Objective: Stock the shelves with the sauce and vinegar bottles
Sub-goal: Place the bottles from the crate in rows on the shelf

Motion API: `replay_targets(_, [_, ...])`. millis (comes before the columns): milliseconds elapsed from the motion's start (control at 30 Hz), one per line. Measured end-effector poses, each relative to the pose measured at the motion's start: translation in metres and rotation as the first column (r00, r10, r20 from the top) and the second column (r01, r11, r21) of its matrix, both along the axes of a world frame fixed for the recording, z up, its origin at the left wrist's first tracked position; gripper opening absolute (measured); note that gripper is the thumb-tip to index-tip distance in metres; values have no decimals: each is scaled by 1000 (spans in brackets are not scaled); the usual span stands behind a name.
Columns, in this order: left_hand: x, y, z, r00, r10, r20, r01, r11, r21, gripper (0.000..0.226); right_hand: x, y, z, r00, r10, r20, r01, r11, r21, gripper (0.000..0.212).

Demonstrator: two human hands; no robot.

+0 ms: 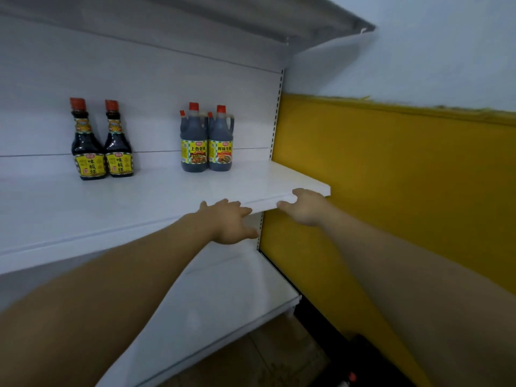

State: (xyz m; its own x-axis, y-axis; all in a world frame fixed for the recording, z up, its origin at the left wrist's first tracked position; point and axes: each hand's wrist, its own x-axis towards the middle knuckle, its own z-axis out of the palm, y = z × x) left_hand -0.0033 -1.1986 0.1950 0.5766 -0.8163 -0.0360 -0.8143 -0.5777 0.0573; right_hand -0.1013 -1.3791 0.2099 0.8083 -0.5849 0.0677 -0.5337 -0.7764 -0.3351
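Empty at shelf [139,202] front edge near right corner: left hand [231,223] spread, right hand [305,209] touching edge, grip unclear; upright jugs [206,141] back-left, nearer left hand; slim bottles [103,143] farther left.

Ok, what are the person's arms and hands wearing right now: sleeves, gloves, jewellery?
The left arm and right arm are bare to the frame edge; no sleeves show. The left hand and right hand wear no gloves, and no watch, bracelet, ring or marking is visible.
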Motion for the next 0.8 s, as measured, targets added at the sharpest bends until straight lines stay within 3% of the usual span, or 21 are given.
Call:
replay_targets(267, [-114, 3, -41, 956, -258, -142, 264, 964, 24, 79, -140, 30, -40, 956, -250, -156, 262, 963, 63, 86])
replay_targets(567, [-192, -25, -105, 775, -499, -389, 557, 829, 46, 82, -249, 47, -89, 815, -497, -299, 542, 836, 87, 82])
replay_targets(800, [-234, -74, -153, 675, -538, -506, 685, 711, 158, 82, -333, 43, -132, 728, -583, -362, 666, 726, 170, 80])
